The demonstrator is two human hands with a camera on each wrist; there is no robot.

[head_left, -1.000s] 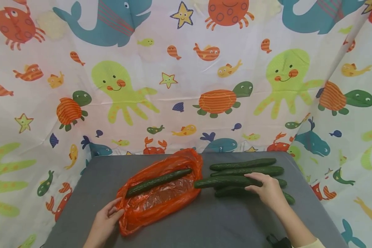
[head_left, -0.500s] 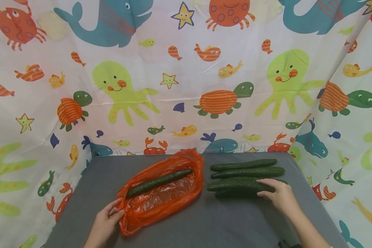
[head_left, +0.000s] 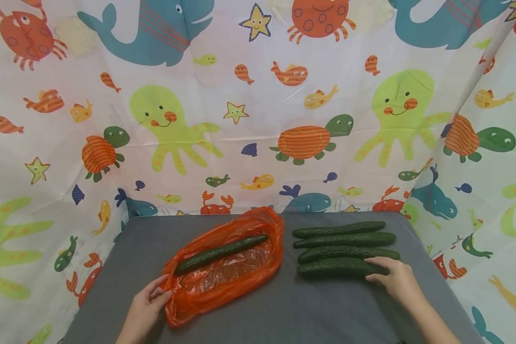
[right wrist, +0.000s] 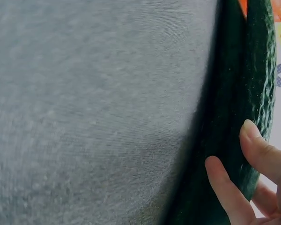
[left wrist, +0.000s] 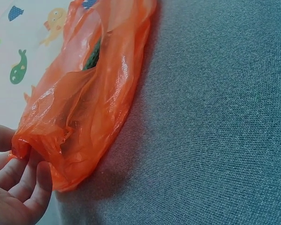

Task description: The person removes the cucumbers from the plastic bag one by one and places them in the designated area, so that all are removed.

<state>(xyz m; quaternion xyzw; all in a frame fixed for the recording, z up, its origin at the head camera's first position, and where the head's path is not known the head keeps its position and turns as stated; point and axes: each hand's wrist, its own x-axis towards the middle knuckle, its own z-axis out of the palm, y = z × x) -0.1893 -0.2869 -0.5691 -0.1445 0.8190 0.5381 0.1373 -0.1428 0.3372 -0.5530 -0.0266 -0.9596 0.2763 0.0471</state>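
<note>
My left hand (head_left: 148,303) pinches the near left edge of an orange plastic bag (head_left: 223,298). The bag lies spread wide, with one dark green cucumber (head_left: 221,253) inside. In the left wrist view, my fingers (left wrist: 25,180) bunch the thin plastic, and only a sliver of that cucumber shows. To the right, several cucumbers lie side by side in a row. My right hand (head_left: 395,277) holds the nearest cucumber (head_left: 333,267) close to its right end, which the hand hides. Its neighbour, another cucumber (right wrist: 261,65), lies right against it in the right wrist view.
Two more cucumbers (head_left: 344,240) lie at the back of the row. Everything rests on a grey cloth-covered table (head_left: 301,310). A white curtain (head_left: 258,162) with printed sea animals stands behind the table and along both sides.
My right hand has moved right and towards me with the cucumber, from over the row to the row's near side. The left hand and the bag have stayed in place.
</note>
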